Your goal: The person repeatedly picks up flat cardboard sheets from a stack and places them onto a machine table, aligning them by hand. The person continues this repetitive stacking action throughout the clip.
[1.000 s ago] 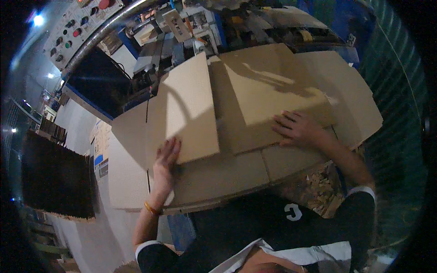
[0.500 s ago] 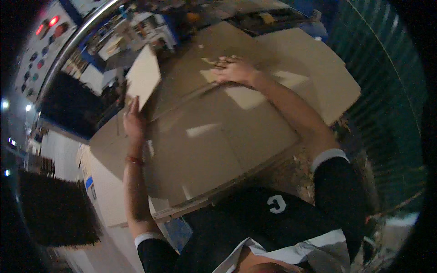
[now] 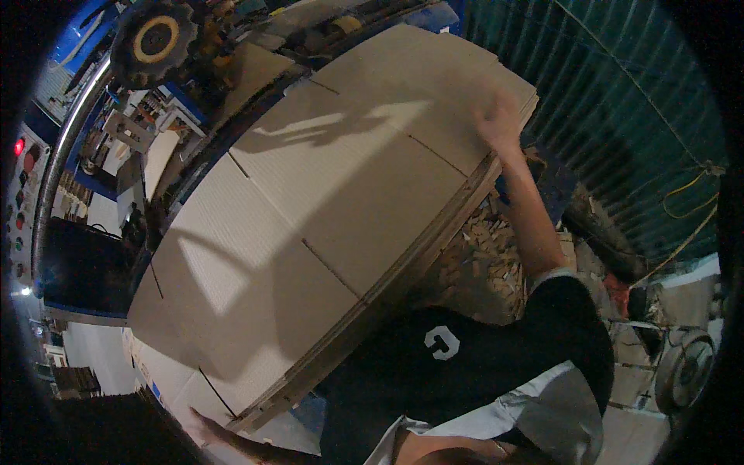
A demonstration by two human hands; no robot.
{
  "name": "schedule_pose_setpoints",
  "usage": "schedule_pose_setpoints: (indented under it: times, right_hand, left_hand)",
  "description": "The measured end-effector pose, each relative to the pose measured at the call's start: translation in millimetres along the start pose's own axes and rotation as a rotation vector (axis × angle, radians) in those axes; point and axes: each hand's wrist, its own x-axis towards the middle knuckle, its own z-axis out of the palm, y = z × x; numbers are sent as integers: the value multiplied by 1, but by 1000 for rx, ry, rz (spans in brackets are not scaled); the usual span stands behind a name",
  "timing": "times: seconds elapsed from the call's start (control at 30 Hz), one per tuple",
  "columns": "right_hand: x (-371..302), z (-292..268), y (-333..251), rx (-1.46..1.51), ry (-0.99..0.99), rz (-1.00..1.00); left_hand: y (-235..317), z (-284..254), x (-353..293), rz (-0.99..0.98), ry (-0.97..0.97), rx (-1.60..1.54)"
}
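Note:
A large flat cardboard sheet [image 3: 349, 178] with cut slots and fold lines lies in front of me, on top of a stack of similar sheets whose layered edge [image 3: 372, 291] faces my body. Over the far right end of the top sheet is my right hand [image 3: 498, 122], blurred by motion, its fingers stretched out and apart from the thumb. Low at the left, my left hand [image 3: 203, 428] is beside the sheet's near left corner. It is dim there, and most of its fingers are hidden, so its grip does not show.
Machinery with a dark toothed disc [image 3: 155, 40] and a curved metal rail [image 3: 66, 147] stands at the upper left. A green corrugated wall [image 3: 620, 116] rises at the right. Cardboard scraps [image 3: 488, 263] litter the floor below the stack, and a fan-like round object [image 3: 686, 372] is at lower right.
The small pale board is gone from my left hand, which has moved down to the near left corner. My right hand has moved right. The slotted sheet now lies differently, and my view has turned.

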Motion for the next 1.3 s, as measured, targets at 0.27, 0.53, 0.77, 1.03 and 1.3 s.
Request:
schedule_pose_setpoints:
  times: [0.27,0.53,0.77,1.03,1.3]
  right_hand:
    - [-12,13,63,-415,-65,244]
    - [89,-5,29,769,556,83]
    - [165,-80,-34,944,136,274]
    - [-101,-140,-103,373,250,125]
    - [-141,-77,-121,253,-759,-1219]
  left_hand:
    - [7,-32,-21,-344,16,-9]
    - [-16,-33,-17,-382,347,-542]
    - [-14,-51,-11,-230,3,-1005]
    - [69,-126,-56,-371,-339,-1496]
    - [140,-129,-123,1014,-670,-294]
